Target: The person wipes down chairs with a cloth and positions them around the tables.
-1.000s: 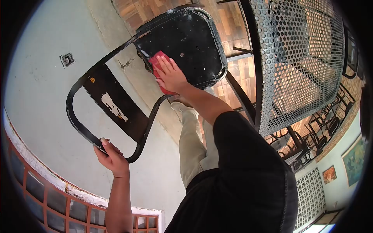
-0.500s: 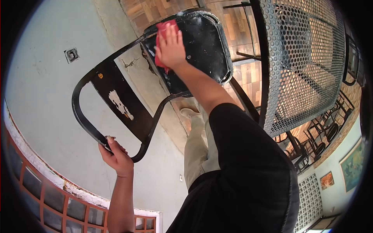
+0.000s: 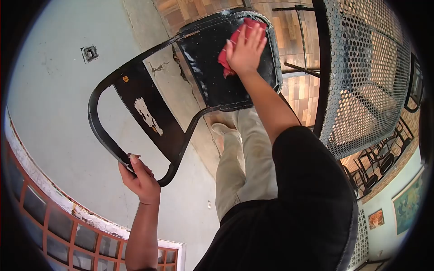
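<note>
A black metal chair [image 3: 212, 63] with worn paint stretches across the upper middle of the head view. My left hand [image 3: 141, 179] is wrapped round the tube of its backrest frame, at the lower corner. Bare, scraped patches mark the backrest panel [image 3: 151, 110]. On the seat, my right hand [image 3: 246, 54] presses a folded red cloth [image 3: 230, 49] with its fingers stretched over it. The cloth lies near the seat's front edge, partly hidden under the palm. White smudges show on the seat's rear part.
A perforated metal table [image 3: 361, 81] stands close on the right. Several black chairs [image 3: 384, 158] are farther back. A pale wall [image 3: 58, 113] with a socket [image 3: 90, 53] runs along the left, above a window with a reddish-brown grid [image 3: 68, 221]. Wooden-patterned floor [image 3: 298, 97] lies beneath.
My right hand has slid the red cloth across the seat, from near the backrest side to the front edge. My left hand keeps its hold on the backrest frame; the view has shifted slightly.
</note>
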### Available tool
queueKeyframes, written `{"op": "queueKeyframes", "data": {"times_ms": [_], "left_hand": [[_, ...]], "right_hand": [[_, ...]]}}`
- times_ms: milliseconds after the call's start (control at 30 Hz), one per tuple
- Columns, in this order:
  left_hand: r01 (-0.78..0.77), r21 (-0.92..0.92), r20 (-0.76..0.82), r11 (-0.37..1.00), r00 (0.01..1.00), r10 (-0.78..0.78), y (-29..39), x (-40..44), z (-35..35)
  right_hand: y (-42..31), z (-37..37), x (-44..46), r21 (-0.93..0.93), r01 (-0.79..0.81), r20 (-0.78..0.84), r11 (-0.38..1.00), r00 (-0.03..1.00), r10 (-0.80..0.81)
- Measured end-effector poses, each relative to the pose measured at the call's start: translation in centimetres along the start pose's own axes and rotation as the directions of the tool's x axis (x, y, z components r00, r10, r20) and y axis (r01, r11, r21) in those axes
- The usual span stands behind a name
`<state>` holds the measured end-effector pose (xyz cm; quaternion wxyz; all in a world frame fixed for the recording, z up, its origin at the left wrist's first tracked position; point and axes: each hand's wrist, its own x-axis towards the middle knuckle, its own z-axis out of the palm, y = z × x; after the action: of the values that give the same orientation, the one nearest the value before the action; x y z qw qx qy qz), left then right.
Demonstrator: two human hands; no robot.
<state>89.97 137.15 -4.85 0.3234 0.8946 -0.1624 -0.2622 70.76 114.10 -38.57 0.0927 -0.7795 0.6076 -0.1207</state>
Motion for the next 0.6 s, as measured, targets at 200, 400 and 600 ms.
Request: {"op": "queueKeyframes", "data": {"times_ms": [200,400,600], "left_hand": [[-0.036,0.018,-0.018,0.999,0.999,0.036,-0.6,-0.1,0.4],[-0.014,0.041,-0.017,0.999,1.0,0.014,-0.2,-0.3,0.4],[-0.02,0.017,-0.007,1.0,1.0,0.02,-0.1,0.0,0.5]], "right_hand": [[-8.9,2.8,-3.1,0.169,0.357,0.205,0.919,0.899,-0.387],[-2.4,-1.1,-13.3,0.266,0.431,0.45,0.862,0.735,-0.507],[2.9,-2.3,-6.9,0.002,0.097,0.193,0.995,0.977,-0.095]]}}
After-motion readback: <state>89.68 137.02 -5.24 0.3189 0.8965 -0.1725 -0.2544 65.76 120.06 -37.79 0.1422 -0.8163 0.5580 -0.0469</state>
